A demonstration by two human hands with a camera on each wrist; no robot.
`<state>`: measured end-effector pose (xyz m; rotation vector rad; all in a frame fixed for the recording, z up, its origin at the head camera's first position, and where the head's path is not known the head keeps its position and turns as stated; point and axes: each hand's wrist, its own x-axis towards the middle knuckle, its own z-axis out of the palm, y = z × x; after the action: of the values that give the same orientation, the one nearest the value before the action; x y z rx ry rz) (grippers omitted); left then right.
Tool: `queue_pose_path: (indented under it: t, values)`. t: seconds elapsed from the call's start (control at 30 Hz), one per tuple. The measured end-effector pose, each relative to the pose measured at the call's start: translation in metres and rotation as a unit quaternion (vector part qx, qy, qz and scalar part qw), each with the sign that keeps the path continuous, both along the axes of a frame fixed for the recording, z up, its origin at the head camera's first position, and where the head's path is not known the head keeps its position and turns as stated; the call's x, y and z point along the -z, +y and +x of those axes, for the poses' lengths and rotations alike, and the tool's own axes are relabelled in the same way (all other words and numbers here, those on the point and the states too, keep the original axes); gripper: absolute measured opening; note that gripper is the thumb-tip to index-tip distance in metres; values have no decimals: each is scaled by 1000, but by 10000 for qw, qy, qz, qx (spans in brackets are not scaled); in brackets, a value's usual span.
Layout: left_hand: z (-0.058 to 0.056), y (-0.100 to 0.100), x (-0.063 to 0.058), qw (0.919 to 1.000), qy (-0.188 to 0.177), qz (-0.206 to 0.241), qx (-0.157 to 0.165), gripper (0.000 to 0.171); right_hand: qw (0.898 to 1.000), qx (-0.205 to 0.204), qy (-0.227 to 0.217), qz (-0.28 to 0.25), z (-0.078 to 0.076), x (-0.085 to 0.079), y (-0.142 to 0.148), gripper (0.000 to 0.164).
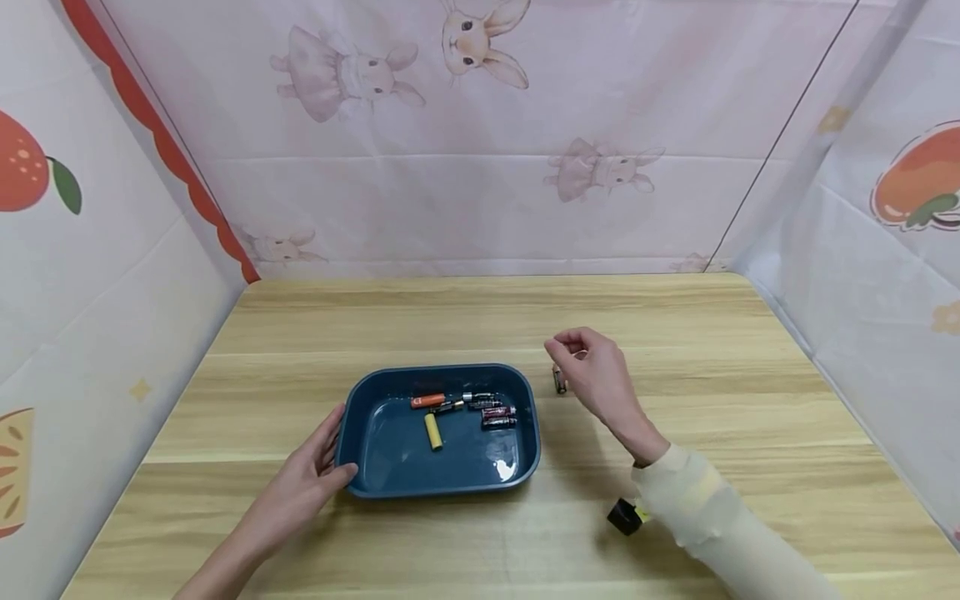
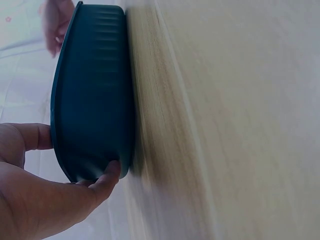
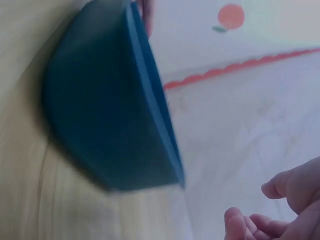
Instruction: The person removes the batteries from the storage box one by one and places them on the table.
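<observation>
A dark blue plastic tray [image 1: 442, 490] sits on the table, with several batteries lying inside. Among these are an orange battery [image 1: 428, 401], a yellow battery [image 1: 433, 432] and several dark ones [image 1: 498, 422]. My left hand [image 1: 311, 467] grips the tray's left end, thumb on the rim and fingers along the outer wall, as the left wrist view also shows. Right of the tray, my right hand [image 1: 596, 375] hovers with thumb and fingers loosely bent and apart, nothing between them in the right wrist view. A small dark battery [image 1: 559, 379] is just beside it, partly covered by the hand.
A black object with a yellow part [image 1: 624, 517] lies near the right sleeve [image 1: 697, 492], which partly hides it. The wooden table [image 1: 480, 321] meets a printed cloth wall [image 1: 465, 208] at the back, with cloth on both sides.
</observation>
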<state>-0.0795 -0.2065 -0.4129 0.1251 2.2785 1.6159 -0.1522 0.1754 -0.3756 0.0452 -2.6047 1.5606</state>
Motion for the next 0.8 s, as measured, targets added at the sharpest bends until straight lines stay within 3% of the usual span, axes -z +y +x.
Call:
queue_pose_path:
  t: [0.23,0.37,0.6,0.8]
  values:
    - [0,0,1,10000,6,-26,-2,83,9987,-390,3,-317,13,-11,-35,29]
    - [0,0,2,10000,-17,-29,-22,83,9971,-726,-97,-211,18,-8,-50,27]
    - [0,-1,3,10000,-87,44,-16,84,9977,-670,-73,-74,21,-5,-53,22]
    - [0,-2,3,10000,-35,27,-30,84,9932,-1164,-33,-42,24,3,-67,19]
